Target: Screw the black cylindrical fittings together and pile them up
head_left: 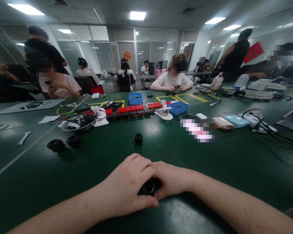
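Note:
Close in front of me, a black round part with a hole in its end point(148, 187) is gripped between both hands, just above the green tabletop. My left hand point(130, 183) wraps over its left side, thumb below and fingers over the top. From the other side my right hand point(172, 178) closes around it, fingers meeting those of the left. Much of the part is hidden by the fingers. Beyond the hands stands a small black ribbed round part point(138, 138). Further left, two larger black round parts point(56, 145) point(74, 141) sit on the table.
A wrench point(24, 138) lies at the left. Across the table are a metal bowl of cables point(78, 125), red socket blocks point(130, 108), white clip devices point(164, 111) and blue bins point(136, 98) point(178, 108). Cables point(261, 122) are at right. A person point(172, 79) sits opposite.

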A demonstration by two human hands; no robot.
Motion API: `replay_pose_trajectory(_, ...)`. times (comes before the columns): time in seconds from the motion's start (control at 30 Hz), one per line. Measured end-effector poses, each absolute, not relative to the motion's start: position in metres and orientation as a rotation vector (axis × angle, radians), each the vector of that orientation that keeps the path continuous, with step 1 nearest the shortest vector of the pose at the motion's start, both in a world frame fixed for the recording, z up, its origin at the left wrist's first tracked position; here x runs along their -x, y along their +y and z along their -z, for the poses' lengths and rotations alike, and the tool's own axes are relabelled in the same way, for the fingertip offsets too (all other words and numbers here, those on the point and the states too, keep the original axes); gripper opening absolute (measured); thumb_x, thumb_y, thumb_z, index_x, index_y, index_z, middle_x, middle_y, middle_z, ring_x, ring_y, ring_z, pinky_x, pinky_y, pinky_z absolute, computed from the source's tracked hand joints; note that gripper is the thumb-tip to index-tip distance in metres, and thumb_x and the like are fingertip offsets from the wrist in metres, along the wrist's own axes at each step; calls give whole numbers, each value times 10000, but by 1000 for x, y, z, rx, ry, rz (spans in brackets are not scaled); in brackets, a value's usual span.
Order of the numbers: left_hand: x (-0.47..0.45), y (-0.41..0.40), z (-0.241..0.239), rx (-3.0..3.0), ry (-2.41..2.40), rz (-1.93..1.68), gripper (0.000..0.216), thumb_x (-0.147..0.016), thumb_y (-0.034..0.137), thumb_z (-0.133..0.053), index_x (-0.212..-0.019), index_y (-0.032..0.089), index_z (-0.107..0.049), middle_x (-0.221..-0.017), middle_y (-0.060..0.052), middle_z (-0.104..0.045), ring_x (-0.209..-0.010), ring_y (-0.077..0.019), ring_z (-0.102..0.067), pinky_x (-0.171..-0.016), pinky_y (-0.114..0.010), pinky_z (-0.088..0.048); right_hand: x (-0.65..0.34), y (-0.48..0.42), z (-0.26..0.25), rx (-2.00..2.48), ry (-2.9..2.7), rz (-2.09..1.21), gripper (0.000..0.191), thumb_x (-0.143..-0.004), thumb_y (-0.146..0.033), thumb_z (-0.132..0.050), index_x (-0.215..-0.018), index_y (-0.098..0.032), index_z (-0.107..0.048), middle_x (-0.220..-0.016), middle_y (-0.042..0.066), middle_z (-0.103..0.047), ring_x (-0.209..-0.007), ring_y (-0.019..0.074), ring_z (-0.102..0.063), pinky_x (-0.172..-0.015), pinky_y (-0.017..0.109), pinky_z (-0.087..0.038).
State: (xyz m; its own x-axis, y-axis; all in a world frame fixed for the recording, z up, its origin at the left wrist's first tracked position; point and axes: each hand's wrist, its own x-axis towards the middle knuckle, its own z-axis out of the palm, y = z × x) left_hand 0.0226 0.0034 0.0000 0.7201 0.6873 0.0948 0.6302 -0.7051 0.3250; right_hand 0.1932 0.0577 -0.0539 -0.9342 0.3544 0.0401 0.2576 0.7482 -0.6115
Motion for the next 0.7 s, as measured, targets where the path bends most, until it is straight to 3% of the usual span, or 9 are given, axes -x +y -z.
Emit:
replay_pose_trajectory(0.1, -14, 3, -13, -2586, 823, -178, 318, -723, 161, -671, -1017, 242, -580, -1129, -17, -562, -1054, -198, -495, -926, -330, -373, -194, 57, 53, 497, -2805, -932, 404, -622, -293, -733, -987, -176, -604, -971, 29, -610, -884, 180, -565, -782, 273, -425)
replay_pose_trajectory(0.23, -8, 3, -11, -2531, 817, -138, 431, -753, 69, -592, -1127, 281, -553, -1233, -12, -527, -1124, -205, -478, -954, -358, -369, -194, 57, 54, 535, -2831, -907, 380, -620, -307, -734, -955, -176, -612, -951, 27, -609, -880, 183, -557, -779, 279, -417)
replay_pose_trajectory(0.47, -14, 2, -5, -2588, 899, -71, 341, -778, 57, -587, -1072, 227, -591, -1065, -27, -618, -965, -184, -564, -851, -301, -435, -193, 58, 55, 542, -2877, -867, 309, -643, -330, -720, -891, -177, -616, -847, 11, -614, -811, 168, -549, -753, 282, -395)
replay_pose_trajectory(0.57, -20, -1, -4, -2621, 999, -55, 307, -764, 105, -629, -1053, 204, -597, -995, -37, -627, -893, -206, -576, -772, -319, -463, -193, 57, 54, 534, -2883, -845, 359, -643, -319, -721, -950, -171, -607, -875, 22, -616, -821, 172, -544, -752, 282, -394)
replay_pose_trajectory(0.7, -29, -6, 4, -2678, 1194, 27, 250, -754, 198, -664, -993, 138, -620, -914, -79, -632, -836, -245, -582, -735, -373, -474, -191, 56, 53, 546, -2909, -782, 308, -638, -334, -720, -860, -152, -607, -833, 26, -608, -782, 167, -537, -706, 267, -401)
